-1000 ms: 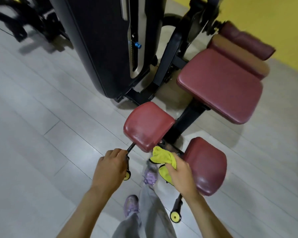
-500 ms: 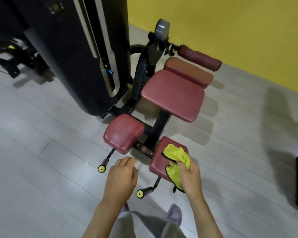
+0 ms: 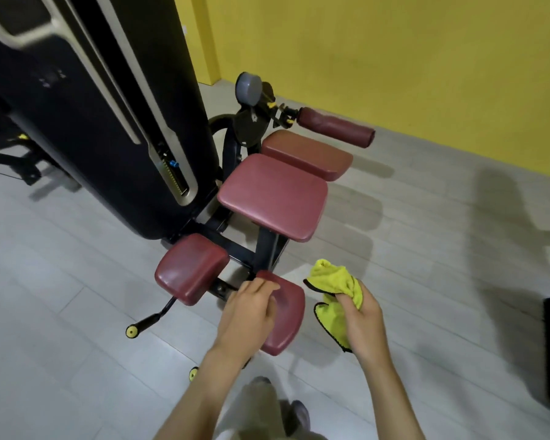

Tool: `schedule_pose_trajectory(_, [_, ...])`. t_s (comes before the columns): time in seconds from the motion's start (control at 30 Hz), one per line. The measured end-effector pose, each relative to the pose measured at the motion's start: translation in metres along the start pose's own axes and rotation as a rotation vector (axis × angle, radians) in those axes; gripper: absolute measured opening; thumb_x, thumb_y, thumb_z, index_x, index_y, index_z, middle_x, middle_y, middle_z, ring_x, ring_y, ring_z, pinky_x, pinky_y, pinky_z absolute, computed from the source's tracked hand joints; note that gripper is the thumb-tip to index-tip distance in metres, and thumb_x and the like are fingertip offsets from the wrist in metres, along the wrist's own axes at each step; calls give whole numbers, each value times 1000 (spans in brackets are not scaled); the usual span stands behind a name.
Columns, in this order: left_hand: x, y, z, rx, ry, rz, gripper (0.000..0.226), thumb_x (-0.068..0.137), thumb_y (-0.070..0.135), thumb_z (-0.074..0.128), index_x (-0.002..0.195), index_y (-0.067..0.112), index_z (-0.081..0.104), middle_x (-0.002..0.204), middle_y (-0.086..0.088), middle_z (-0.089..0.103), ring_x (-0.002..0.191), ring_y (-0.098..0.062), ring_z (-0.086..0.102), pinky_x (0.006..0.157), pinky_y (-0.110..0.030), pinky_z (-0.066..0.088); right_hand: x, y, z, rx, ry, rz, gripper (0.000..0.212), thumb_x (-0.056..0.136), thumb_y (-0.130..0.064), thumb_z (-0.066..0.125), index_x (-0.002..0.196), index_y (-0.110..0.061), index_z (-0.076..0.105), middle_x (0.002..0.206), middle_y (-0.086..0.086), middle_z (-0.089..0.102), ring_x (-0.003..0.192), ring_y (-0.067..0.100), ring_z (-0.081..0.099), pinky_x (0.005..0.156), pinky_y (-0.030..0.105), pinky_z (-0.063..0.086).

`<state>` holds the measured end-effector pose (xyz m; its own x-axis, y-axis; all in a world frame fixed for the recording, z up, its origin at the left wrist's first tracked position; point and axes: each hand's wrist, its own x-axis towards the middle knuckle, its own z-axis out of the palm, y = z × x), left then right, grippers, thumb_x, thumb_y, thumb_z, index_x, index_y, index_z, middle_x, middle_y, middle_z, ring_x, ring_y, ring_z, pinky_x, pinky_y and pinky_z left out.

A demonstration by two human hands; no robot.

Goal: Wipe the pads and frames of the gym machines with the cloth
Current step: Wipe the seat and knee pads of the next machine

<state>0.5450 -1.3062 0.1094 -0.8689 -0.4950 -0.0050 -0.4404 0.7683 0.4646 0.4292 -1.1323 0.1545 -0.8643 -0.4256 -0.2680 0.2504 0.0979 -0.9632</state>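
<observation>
Pale grey plank floor (image 3: 77, 281) and a yellow wall (image 3: 426, 74) are shown around a gym machine. At the far left, a black weight housing (image 3: 92, 122) is seen, joined by a black frame (image 3: 245, 252) to five maroon pads. A large seat pad (image 3: 273, 196) is set at the centre, with a narrower pad (image 3: 307, 154) just beyond it and a roller pad (image 3: 335, 127) farther right. Two small pads are mounted nearer: the left small pad (image 3: 191, 268) and the near small pad (image 3: 286, 315). A black handle (image 3: 148, 319) with a yellow tip is seen below the left small pad. The left hand (image 3: 248, 312) is held over the left edge of the near small pad, fingers loosely bent, with nothing gripped; contact cannot be told. The yellow cloth (image 3: 337, 296) is bunched in the curled fingers of the right hand (image 3: 362, 319), just right of the near small pad and apart from it, above the floor.
</observation>
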Motion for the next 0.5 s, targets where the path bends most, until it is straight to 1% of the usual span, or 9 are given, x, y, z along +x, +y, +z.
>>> schedule_pose_trajectory(0.1, [28, 17, 6, 8, 4, -14, 34, 96, 19, 54, 127, 27, 65, 122, 12, 63, 111, -13, 57, 94, -37, 51, 28, -9, -17, 37, 29, 17, 29, 99, 2, 57, 110, -18, 75, 109, -12, 78, 95, 5, 72, 67, 12, 52])
schedule_pose_trajectory(0.17, [49, 23, 11, 7, 19, -37, 34, 97, 20, 54, 129, 27, 65, 123, 12, 63, 113, -12, 57, 97, -36, 51, 51, -15, -24, 66, 52, 43, 30, 99, 4, 57, 105, -18, 76, 110, -8, 78, 93, 4, 71, 63, 12, 53])
schedule_pose_trajectory(0.23, [71, 27, 19, -2, 50, -61, 33, 97, 19, 54, 127, 25, 66, 121, 10, 64, 112, -14, 58, 96, -37, 51, 78, -19, -30, 45, 64, 51, 29, 98, 3, 57, 104, -19, 76, 109, -7, 78, 90, 0, 71, 62, 11, 52])
schedule_pose_trajectory(0.27, [83, 28, 24, -7, 62, -77, 32, 96, 18, 55, 126, 25, 66, 119, 10, 64, 110, -15, 58, 95, -38, 51, 93, -21, -32, 33, 63, 59, 28, 99, 2, 58, 105, -19, 76, 109, -6, 78, 90, 1, 72, 62, 11, 52])
schedule_pose_trajectory(0.37, [127, 28, 38, -13, 93, -131, 29, 96, 18, 55, 122, 24, 67, 114, 10, 66, 105, -16, 60, 91, -38, 52, 145, -24, -36, -63, 47, 77, 30, 98, 0, 60, 105, -24, 77, 106, -7, 79, 96, 10, 73, 64, 12, 53])
schedule_pose_trajectory(0.43, [160, 30, 44, -18, 102, -166, 28, 95, 17, 56, 120, 24, 68, 113, 9, 66, 102, -17, 60, 88, -37, 52, 182, -29, -38, -154, 14, 75, 31, 97, -3, 61, 104, -29, 76, 103, -10, 79, 98, 12, 74, 70, 15, 55])
schedule_pose_trajectory(0.5, [193, 32, 44, -42, 116, -180, 28, 96, 17, 56, 120, 25, 68, 113, 9, 67, 102, -18, 61, 86, -36, 52, 217, -40, -37, -259, -35, 60, 30, 97, -7, 62, 111, -31, 75, 106, -13, 78, 102, 12, 73, 85, 27, 58])
